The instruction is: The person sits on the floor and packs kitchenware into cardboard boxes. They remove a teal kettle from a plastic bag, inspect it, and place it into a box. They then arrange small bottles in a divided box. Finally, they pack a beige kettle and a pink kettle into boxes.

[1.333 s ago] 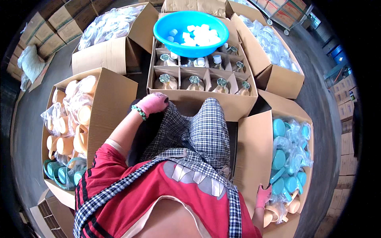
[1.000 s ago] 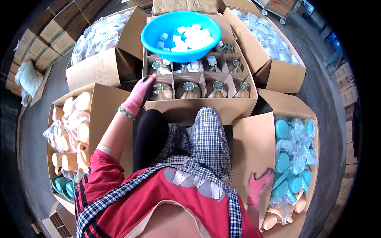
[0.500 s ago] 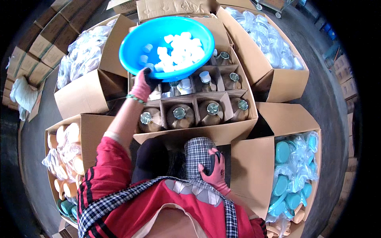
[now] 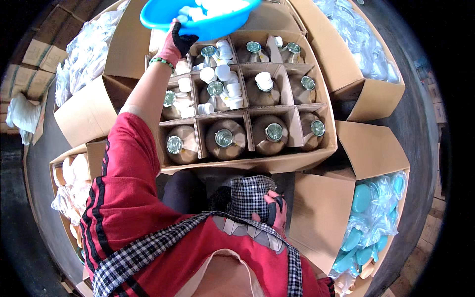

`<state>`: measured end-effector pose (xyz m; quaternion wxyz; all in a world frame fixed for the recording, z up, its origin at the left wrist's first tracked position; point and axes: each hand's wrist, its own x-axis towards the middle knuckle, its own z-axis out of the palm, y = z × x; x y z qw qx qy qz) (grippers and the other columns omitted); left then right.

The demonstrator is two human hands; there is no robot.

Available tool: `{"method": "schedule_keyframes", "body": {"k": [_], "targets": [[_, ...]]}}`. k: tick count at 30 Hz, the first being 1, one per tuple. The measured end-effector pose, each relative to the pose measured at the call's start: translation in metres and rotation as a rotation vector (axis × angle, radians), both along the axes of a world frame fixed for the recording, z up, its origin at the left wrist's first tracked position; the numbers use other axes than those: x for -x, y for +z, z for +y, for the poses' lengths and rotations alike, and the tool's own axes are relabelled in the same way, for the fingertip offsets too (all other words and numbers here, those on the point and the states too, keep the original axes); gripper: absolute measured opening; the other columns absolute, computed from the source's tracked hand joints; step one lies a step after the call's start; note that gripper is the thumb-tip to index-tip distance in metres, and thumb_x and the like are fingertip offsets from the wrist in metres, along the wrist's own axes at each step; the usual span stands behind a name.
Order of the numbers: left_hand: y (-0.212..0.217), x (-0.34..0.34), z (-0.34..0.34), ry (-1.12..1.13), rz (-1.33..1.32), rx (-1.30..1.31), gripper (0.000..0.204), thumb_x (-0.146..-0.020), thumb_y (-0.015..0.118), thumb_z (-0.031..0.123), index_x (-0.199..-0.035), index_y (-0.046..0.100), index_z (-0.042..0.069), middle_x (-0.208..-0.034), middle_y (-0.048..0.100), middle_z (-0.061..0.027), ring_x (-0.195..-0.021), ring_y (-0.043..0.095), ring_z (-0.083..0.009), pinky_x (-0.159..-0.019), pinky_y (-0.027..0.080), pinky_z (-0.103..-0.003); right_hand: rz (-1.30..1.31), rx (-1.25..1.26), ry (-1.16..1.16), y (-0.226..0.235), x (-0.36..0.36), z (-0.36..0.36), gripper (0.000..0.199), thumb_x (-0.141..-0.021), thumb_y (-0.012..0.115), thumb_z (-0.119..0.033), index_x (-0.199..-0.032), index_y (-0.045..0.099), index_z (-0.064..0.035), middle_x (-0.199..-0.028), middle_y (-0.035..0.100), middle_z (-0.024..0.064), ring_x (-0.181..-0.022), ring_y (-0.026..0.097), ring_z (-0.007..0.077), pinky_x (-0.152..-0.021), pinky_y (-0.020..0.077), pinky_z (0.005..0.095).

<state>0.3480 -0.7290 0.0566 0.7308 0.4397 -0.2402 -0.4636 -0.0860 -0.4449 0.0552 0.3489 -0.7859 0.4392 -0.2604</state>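
My left hand [image 4: 178,43], in a pink and black glove, grips the near rim of a blue plastic basin [image 4: 213,28]. White caps [image 4: 225,7] lie heaped inside the basin, which the upper picture edge partly cuts off. Below it stands a divided cardboard box [image 4: 247,162] with clear glass bottles [image 4: 224,138] upright in its compartments. Loose white caps [image 4: 222,73] lie among the bottles, several crowded into a middle compartment. One cap [image 4: 263,80] rests at a bottle's mouth. My right hand [image 4: 277,213], gloved too, lies on my checkered-cloth-covered knee, fingers apart and holding nothing.
Open cartons surround me. Clear plastic-wrapped items fill the far left carton [image 4: 81,123] and the far right one [image 4: 386,101]. Teal pieces in plastic [image 4: 362,198] are at the near right, peach-coloured pieces [image 4: 79,168] at the near left. Stacked boxes [image 4: 37,54] line the left.
My left hand and the basin have moved farther away, uncovering more bottles and loose caps. My view has shifted somewhat. My right hand stays at the knee.
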Motion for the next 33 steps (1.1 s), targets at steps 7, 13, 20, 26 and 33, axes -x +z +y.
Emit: {"method": "schedule_keyframes", "body": {"k": [7, 13, 20, 26, 33], "targets": [[-0.018, 0.042, 0.047, -0.302, -1.481, -0.122, 0.050, -0.070, 0.066, 0.025, -0.111, 0.046, 0.005, -0.100, 0.054, -0.0167, -0.092, 0.053, -0.0286, -0.081, 0.042, -0.036, -0.023, -0.017, -0.014, -0.008, -0.007, -0.002, 0.052, -0.064, 0.069, -0.028, -0.105, 0.049, -0.0030, -0.108, 0.047, 0.0180, -0.100, 0.045, 0.0337, -0.087, 0.0349, 0.0455], [-0.054, 0.051, 0.080, -0.201, -1.672, -0.355, 0.046, -0.070, 0.062, 0.023, -0.110, 0.047, 0.008, -0.104, 0.050, -0.0170, -0.097, 0.049, -0.0328, -0.082, 0.042, -0.038, 0.066, -0.022, 0.069, -0.002, -0.020, -0.004, 0.053, -0.065, 0.064, -0.033, -0.106, 0.047, -0.0030, -0.110, 0.044, 0.0172, -0.101, 0.042, 0.0342, -0.090, 0.0308, 0.0463], [-0.009, 0.070, 0.205, 0.090, -1.556, -0.173, 0.049, -0.062, 0.068, 0.014, -0.106, 0.048, 0.003, -0.101, 0.049, -0.0202, -0.091, 0.052, -0.0345, -0.077, 0.044, -0.038, -0.190, -0.175, 0.067, 0.000, -0.030, -0.041, 0.043, -0.070, 0.063, -0.021, -0.104, 0.047, -0.0007, -0.101, 0.050, 0.0165, -0.094, 0.049, 0.0292, -0.084, 0.0383, 0.0380], [-0.037, 0.076, 0.286, -0.162, -1.653, -0.529, 0.053, -0.062, 0.067, 0.015, -0.107, 0.043, 0.001, -0.105, 0.041, -0.0243, -0.094, 0.044, -0.0405, -0.082, 0.040, -0.043, 0.025, 0.243, -0.199, -0.012, -0.113, -0.200, 0.044, -0.078, 0.057, -0.031, -0.109, 0.046, -0.0026, -0.102, 0.048, 0.0195, -0.098, 0.047, 0.0340, -0.084, 0.0381, 0.0403], [-0.023, 0.082, 0.260, -0.488, -1.784, -0.762, 0.063, -0.063, 0.063, 0.023, -0.114, 0.037, -0.004, -0.108, 0.039, -0.0273, -0.100, 0.042, -0.0422, -0.084, 0.039, -0.044, 0.674, 0.094, 0.028, -0.029, -0.145, -0.297, 0.043, -0.076, 0.057, -0.030, -0.107, 0.044, -0.0039, -0.098, 0.053, 0.0204, -0.090, 0.054, 0.0353, -0.076, 0.0444, 0.0404]]}}
